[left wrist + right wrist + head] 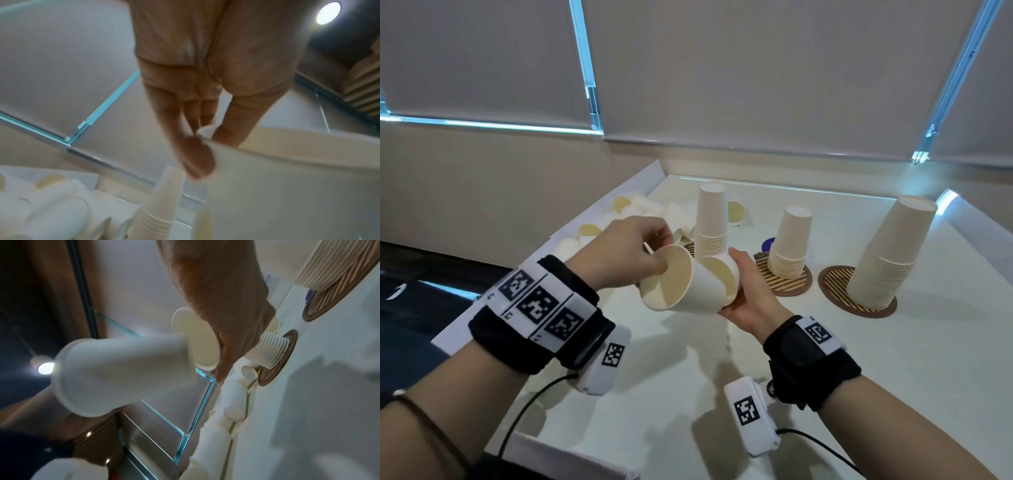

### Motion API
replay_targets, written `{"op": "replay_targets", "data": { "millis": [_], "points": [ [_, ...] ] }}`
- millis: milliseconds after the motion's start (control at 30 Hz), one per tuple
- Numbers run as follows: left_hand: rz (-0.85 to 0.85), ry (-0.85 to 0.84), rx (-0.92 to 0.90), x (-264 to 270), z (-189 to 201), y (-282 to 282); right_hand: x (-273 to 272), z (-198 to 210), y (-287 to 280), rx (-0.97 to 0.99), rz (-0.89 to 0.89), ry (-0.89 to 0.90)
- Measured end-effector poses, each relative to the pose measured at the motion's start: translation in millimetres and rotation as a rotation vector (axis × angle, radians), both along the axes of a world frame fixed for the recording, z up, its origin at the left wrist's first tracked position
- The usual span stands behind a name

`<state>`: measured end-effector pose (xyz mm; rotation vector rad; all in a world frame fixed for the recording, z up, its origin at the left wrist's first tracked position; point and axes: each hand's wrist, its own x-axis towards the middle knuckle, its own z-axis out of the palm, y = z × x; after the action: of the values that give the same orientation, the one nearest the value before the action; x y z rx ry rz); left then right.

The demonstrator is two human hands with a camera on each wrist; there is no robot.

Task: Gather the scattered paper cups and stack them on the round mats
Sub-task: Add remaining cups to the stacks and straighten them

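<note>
Pinching smooth, tapered paper cups [690,287] together, both hands.

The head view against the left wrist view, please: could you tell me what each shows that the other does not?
Only the head view shows the right hand holding a cup, and three cup stacks on striped round mats. Only the left wrist view shows a ceiling light and the left hand's fingers from below. Both show the left hand pinching a cup's rim and loose cups lying behind.
</note>
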<state>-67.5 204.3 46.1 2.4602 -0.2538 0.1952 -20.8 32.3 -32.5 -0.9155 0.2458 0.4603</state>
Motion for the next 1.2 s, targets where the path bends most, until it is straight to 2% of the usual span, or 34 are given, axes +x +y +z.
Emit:
{"op": "replay_targets", "data": {
  "millis": [133,267,367,467,533,633,733,833,900,1033,1200],
  "points": [
    [0.089,-0.268,-0.064,12.7,-15.7,-26.5,8.3,8.3,0.3,0.071,-0.018,0.011],
    [0.203,-0.325,0.144,34.7,-41.7,-48.9,6.9,22.6,12.9,0.095,0.076,-0.033],
    [0.249,-0.291,0.132,46.4,-45.6,-48.8,11.7,30.1,19.8,0.058,0.119,-0.116],
    [0.163,-0.22,-0.024,54.3,-44.3,-33.0,30.0,43.8,19.9,-0.124,-0.005,-0.308],
    [0.163,-0.188,-0.031,62.3,-42.1,-16.1,46.8,57.9,18.2,-0.305,-0.166,-0.515],
    [0.356,-0.133,0.105,82.2,-40.3,12.7,72.0,79.9,16.2,-0.577,-0.398,-0.765],
    [0.558,-0.004,0.269,100.8,-45.9,33.7,101.3,89.0,18.5,-0.722,-0.528,-0.871],
    [0.709,0.263,0.459,115.0,-59.6,52.3,125.8,82.1,24.9,-0.832,-0.536,-0.88],
    [0.778,0.355,0.489,120.4,-73.2,63.8,138.1,67.9,27.2,-0.923,-0.476,-0.846],
    [0.8,0.41,0.526,120.2,-101.4,74.7,153.6,33.6,23.4,-0.982,-0.367,-0.747],
    [0.705,0.449,0.616,117.2,-102.1,70.0,160.0,0.5,18.7,-1.092,-0.162,-0.622]
  ]
}}
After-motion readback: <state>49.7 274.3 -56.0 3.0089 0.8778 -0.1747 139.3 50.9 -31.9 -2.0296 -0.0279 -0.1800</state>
